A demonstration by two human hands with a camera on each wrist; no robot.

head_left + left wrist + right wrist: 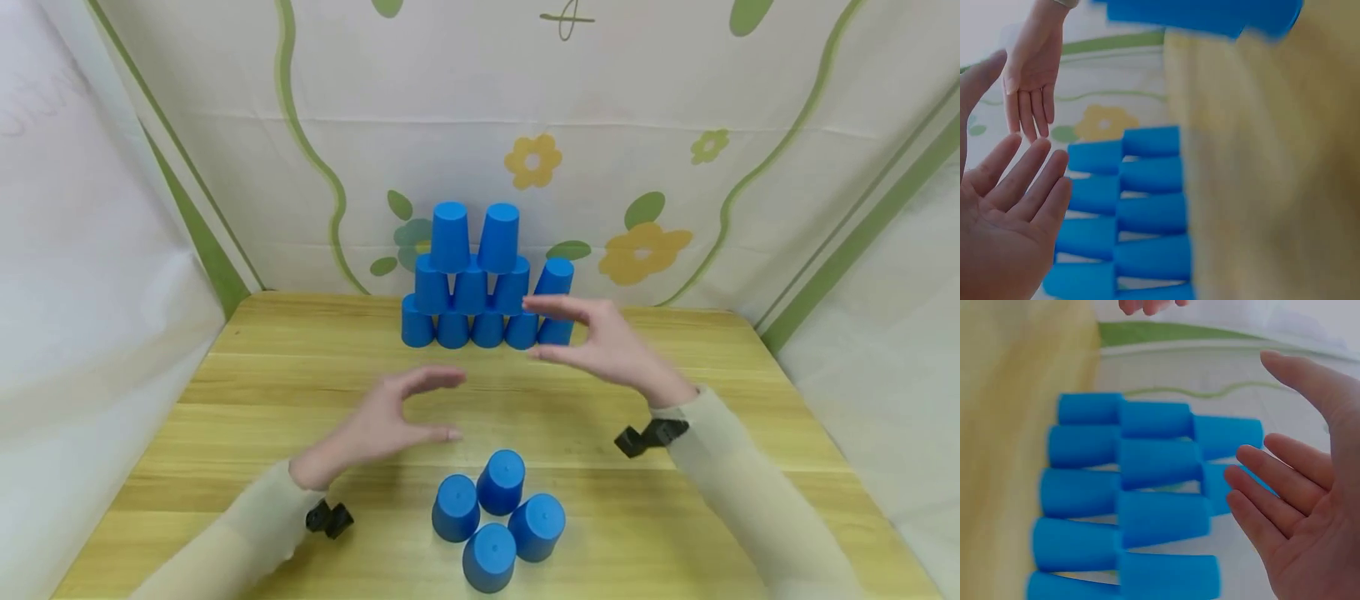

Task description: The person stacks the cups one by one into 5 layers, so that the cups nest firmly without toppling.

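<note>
Blue cups [470,287], all upside down, form a stacked wall at the back of the table: a bottom row of several, a second row of several, and two on top. My right hand [607,342] is in front of the wall's right end, fingers and thumb spread apart, holding nothing; it hides part of the cups there. Lower and to the left, my left hand [375,425] hovers with its thumb apart from the fingers, also holding nothing. Nearer to me, several loose upside-down cups [490,558] stand in a tight cluster. The right wrist view shows the right palm [1310,531] beside the stack.
The wooden table [247,400] ends close behind the stack. A white cloth [420,83] with printed flowers and green lines hangs at the back, and more white cloth [97,250] hangs at the sides. Small black devices [651,437] are on both wrists.
</note>
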